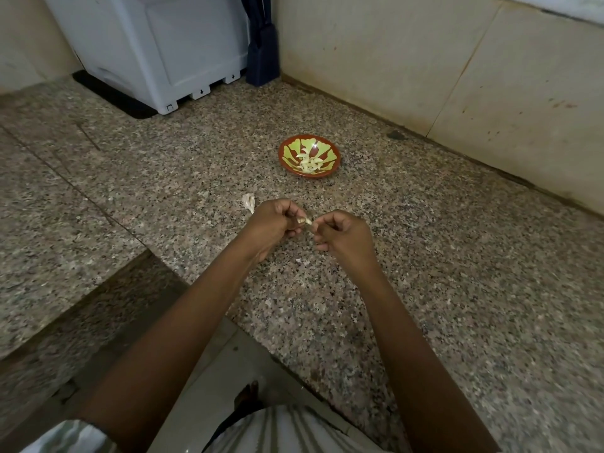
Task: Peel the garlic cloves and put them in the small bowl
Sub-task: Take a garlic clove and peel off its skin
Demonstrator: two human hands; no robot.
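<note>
A small garlic clove (306,221) is held between both hands above the speckled granite counter (425,273). My left hand (276,223) pinches it from the left with curled fingers. My right hand (341,235) pinches its right end, fingers curled. Beyond them stands the small red bowl with a green pattern (331,151), holding several peeled cloves (309,163). A piece of garlic with papery skin (248,203) lies on the counter just left of my left hand. A tiny skin flake (298,261) lies below the hands.
A white appliance (157,50) on a black mat stands at the back left. A dark blue object (263,57) leans in the corner. Tiled wall (425,60) bounds the counter on the right. The counter's edge drops to the floor near my body.
</note>
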